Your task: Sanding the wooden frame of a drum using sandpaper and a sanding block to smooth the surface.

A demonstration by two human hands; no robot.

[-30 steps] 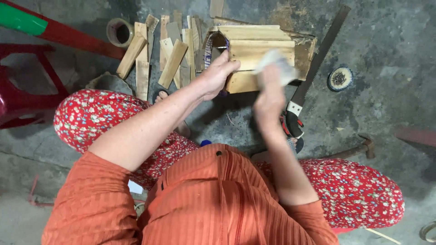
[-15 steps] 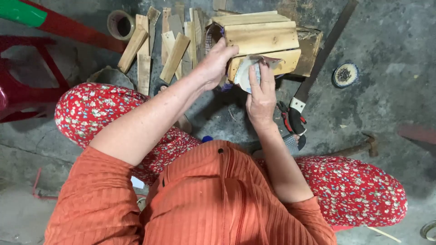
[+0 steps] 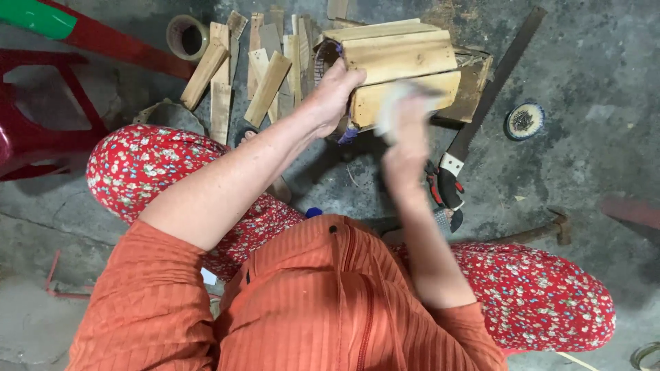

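Crouching over a grey concrete floor (image 3: 584, 75), a person in an orange top and red flowered trousers works at a small wooden box (image 3: 402, 65) in the upper centre of the frame. The left hand (image 3: 337, 93) has its grip clamped on the box's left edge. The right hand (image 3: 405, 148), blurred, is closed on a pale pad (image 3: 399, 103) pressed against the box's near face. Loose wood slats (image 3: 265, 75) lie at upper left; a handsaw (image 3: 481, 117) and hammer (image 3: 543, 230) lie at right.

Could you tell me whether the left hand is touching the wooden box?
Touching. The head view shows the left hand gripping the wooden box at its left edge, fingers wrapped onto the planks with no gap.
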